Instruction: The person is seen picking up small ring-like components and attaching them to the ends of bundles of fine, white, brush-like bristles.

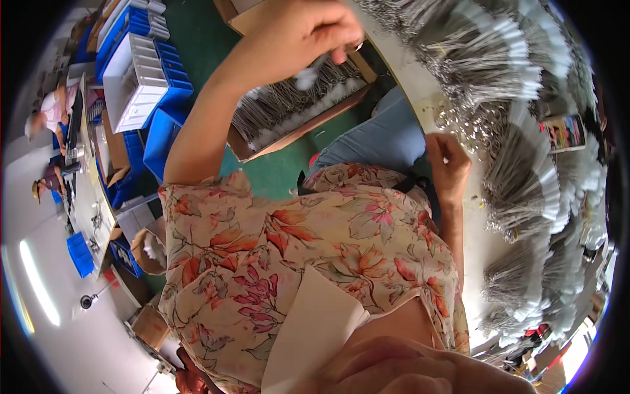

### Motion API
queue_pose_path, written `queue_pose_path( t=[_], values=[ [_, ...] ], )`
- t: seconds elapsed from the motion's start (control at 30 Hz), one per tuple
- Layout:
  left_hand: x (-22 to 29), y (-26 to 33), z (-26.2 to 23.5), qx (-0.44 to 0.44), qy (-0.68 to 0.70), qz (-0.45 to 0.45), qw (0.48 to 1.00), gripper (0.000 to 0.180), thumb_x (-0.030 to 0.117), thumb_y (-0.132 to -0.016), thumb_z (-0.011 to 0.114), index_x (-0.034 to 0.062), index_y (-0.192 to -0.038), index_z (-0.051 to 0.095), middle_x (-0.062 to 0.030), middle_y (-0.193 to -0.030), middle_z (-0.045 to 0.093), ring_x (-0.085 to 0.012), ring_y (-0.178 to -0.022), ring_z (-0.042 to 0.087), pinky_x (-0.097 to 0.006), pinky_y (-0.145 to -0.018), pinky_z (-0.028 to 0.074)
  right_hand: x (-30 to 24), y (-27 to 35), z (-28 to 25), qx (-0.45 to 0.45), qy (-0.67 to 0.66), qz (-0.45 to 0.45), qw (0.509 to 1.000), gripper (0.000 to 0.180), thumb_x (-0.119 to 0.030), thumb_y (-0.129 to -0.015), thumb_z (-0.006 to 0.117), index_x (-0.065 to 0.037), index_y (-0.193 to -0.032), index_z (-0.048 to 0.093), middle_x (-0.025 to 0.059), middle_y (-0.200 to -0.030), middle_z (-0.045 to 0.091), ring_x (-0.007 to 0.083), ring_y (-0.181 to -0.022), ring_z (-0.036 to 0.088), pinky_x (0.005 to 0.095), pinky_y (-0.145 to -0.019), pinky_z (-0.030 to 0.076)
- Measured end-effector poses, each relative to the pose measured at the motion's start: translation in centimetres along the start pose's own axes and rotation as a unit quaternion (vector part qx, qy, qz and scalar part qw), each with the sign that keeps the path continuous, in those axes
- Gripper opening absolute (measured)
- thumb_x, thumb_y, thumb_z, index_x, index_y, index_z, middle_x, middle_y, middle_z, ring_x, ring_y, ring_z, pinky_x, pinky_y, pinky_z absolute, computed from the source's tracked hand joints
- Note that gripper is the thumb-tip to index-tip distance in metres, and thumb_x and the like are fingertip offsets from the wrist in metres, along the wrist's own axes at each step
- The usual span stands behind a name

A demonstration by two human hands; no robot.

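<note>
My left hand (321,31) is raised over a cardboard box (298,134), its fingers curled. A bit of shiny metal shows at its fingertips, and a blurred white tuft (305,79) hangs below, apparently the two ends of one thin wire brush. Many wire brushes (282,108) with grey stems and white tufts fill the box. At the table's edge, my right hand (449,165) is closed in a pinch; whatever it holds is too small to make out. Beside it lie loose metal rings (469,125) and large bundles of wire brushes (522,174).
The pale table (472,217) runs along my right side, heaped with brush bundles. A phone (563,133) with a lit screen rests among them. Blue and white plastic crates (141,82) are stacked at far left. Two other people (56,118) work at a bench beyond.
</note>
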State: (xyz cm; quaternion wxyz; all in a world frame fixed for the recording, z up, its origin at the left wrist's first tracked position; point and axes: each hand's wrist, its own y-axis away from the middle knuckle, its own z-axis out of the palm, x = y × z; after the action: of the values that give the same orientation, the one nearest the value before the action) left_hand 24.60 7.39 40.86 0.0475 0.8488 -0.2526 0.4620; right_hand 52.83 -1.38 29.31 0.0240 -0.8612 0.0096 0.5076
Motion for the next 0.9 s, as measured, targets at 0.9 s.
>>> queue_pose_path(
  t=[0.9],
  values=[
    [-33.0, 5.9, 9.8, -0.363, -0.08, -0.251, 0.894, 0.036, 0.04, -0.077, 0.059, 0.0079, -0.093, 0.064, -0.016, -0.091, 0.064, -0.0305, -0.085, 0.061, -0.042, -0.072, 0.047, 2.6, -4.2, 0.7, -0.016, 0.067, -0.081, 0.994, 0.005, -0.001, -0.072, 0.066, -0.002, -0.076, 0.062, 0.008, -0.064, 0.058, 0.0159, -0.051, 0.056, 0.0261, -0.046, 0.043]
  ],
)
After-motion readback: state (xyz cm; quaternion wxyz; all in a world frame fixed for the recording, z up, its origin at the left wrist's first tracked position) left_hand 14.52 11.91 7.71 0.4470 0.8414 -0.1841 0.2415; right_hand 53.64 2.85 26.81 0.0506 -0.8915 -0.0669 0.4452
